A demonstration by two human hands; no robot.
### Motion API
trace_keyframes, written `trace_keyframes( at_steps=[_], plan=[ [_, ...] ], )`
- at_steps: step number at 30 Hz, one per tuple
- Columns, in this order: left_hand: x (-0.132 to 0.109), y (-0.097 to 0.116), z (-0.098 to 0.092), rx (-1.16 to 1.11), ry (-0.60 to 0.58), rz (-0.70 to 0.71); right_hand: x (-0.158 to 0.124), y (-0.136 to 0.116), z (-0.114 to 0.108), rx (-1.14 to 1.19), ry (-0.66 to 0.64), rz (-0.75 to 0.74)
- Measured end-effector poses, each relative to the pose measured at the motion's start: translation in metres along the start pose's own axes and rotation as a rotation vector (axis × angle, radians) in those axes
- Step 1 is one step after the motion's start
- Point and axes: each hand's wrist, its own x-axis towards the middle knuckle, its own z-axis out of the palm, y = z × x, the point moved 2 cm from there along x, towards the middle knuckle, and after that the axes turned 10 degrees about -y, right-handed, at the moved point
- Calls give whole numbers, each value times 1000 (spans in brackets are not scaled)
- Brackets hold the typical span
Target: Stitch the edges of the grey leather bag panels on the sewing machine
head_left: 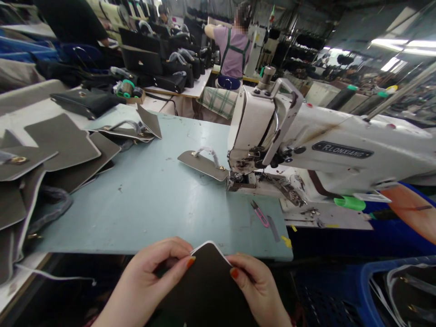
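Note:
Between my two hands is a dark grey-brown bag panel with a white edge and a rounded corner pointing away from me. My left hand pinches its left edge, thumb on top. On the opposite edge my right hand pinches it the same way. The panel's lower part runs out of the picture. Beyond my hands, a small bag flap with a wrapped handle lies on the pale blue-green table, beside the sewing machine. Pink thread snips rest on the table near the machine.
Bag panels are piled along the left side. A blue basket with more pieces stands at lower right. Finished black bags cover a table behind. One person sits further back, and another's arm shows behind the machine.

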Motion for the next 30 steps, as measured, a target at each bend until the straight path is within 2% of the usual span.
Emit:
trace_keyframes(
  at_steps=[4,11,18,25,30],
  plan=[
    [-1,1,10,33,16,64,9,-11,7,-27,-45,54],
    [-3,2,14,110,64,146,24,-23,16,-13,-12,-11],
    [-1,6,15,162,25,210,23,-24,14,40,36,85],
    [3,6,18,185,4,252,28,-30,15,73,70,76],
    [4,9,20,144,25,285,27,-25,16,96,92,94]
  ],
)
